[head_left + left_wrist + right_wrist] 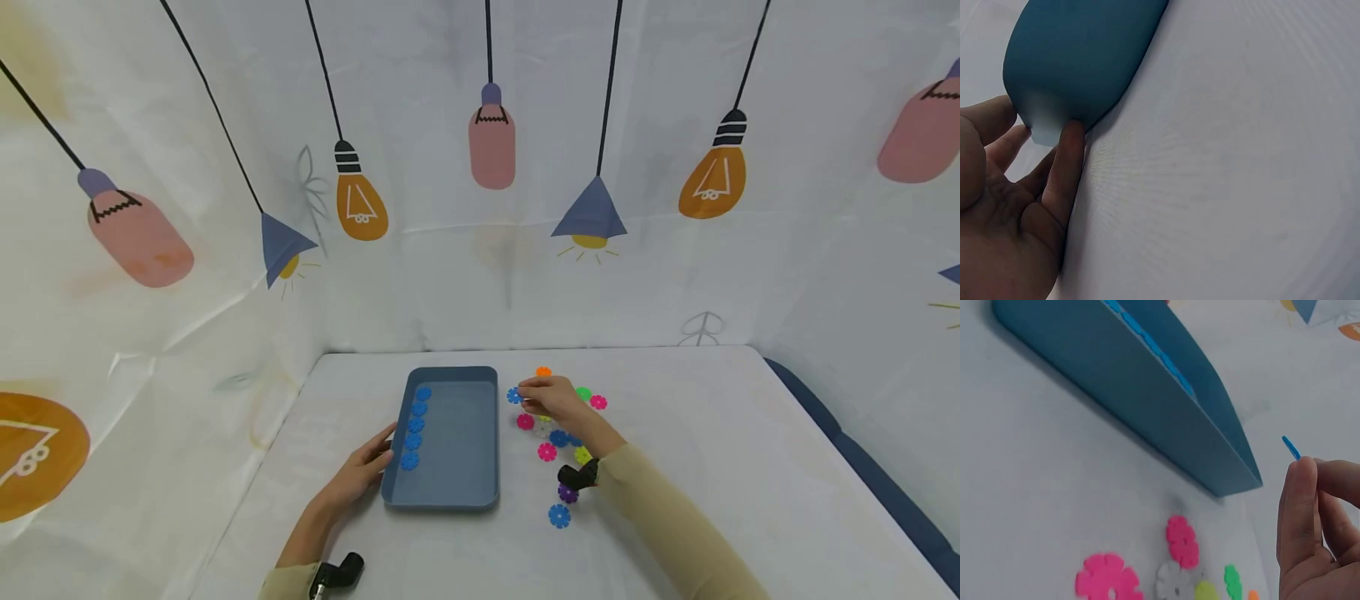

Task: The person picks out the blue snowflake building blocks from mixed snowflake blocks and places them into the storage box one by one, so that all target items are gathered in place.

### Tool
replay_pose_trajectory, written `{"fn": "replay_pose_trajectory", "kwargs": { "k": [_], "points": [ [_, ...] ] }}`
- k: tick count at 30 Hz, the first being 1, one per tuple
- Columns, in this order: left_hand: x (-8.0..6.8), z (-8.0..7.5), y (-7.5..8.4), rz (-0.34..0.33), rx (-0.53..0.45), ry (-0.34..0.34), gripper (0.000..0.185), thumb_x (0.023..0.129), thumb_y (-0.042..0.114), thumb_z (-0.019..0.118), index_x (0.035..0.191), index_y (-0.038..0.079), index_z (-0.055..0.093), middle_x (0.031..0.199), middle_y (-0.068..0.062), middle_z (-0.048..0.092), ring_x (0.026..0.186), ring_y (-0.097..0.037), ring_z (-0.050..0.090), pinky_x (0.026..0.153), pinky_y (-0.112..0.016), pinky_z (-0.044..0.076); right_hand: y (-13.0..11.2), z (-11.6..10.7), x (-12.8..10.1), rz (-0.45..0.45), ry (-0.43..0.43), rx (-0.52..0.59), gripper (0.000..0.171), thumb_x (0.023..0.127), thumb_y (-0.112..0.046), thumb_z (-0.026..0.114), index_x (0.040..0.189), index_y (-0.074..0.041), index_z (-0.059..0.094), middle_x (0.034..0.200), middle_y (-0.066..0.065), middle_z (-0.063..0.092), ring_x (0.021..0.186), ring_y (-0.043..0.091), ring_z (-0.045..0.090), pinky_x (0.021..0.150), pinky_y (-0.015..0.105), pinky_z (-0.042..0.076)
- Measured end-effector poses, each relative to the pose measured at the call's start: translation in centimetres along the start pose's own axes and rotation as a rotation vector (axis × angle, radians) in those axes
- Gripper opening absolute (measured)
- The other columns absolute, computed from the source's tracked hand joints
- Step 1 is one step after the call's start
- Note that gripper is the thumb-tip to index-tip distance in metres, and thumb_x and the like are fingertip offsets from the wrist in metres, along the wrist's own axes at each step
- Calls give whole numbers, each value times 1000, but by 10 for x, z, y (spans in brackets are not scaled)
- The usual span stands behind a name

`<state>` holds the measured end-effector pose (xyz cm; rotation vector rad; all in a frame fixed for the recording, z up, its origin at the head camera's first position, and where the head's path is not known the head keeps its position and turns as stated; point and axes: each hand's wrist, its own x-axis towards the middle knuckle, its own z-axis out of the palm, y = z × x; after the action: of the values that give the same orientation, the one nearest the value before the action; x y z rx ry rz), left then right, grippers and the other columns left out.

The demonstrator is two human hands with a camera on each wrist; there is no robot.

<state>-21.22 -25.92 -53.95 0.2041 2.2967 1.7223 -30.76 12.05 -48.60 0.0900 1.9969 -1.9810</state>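
A blue-grey rectangular tray [461, 450] lies on the table with a column of several blue flower-shaped discs [415, 425] along its left side. My left hand [358, 477] rests against the tray's left wall, its fingers fairly straight; in the left wrist view the fingertips [1072, 131] touch the outside of the tray. To the right of the tray, my right hand [555, 398] pinches one blue flower-shaped disc [513, 396] between thumb and fingers, raised above the table. Seen edge-on in the right wrist view, that blue disc [1291, 447] sticks out past the fingertips.
Loose flower-shaped discs lie right of the tray, among them a pink one [547, 452], an orange one [543, 372], a green one [583, 392], a purple one [568, 494] and a blue one [559, 516]. A lamp-printed cloth [427, 283] hangs behind the white table [675, 417].
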Motion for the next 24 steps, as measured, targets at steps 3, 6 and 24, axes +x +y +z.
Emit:
{"fn": "replay_pose_trajectory", "kwargs": {
  "k": [3,6,24],
  "points": [
    [3,1,-1,-2,7,7,58,103,28,51,155,19,28,148,-26,34,131,-41,40,100,-52,41,-5,8,6,7,-3,26,31,92,-11,69,117,6,64,99,16,67,89,31,68,73,27,56],
    [3,1,-2,-14,14,20,57,102,28,52,154,18,29,148,-26,35,131,-41,39,100,-54,40,-11,15,13,7,-25,41,31,91,-11,69,117,6,64,99,16,67,83,24,68,75,28,56],
    [2,-2,-6,11,17,14,58,102,30,52,154,18,30,146,-26,37,130,-42,41,98,-55,41,-41,60,42,-11,-91,29,30,91,-10,69,117,5,66,92,10,68,67,10,63,70,22,54]
  ]
}}
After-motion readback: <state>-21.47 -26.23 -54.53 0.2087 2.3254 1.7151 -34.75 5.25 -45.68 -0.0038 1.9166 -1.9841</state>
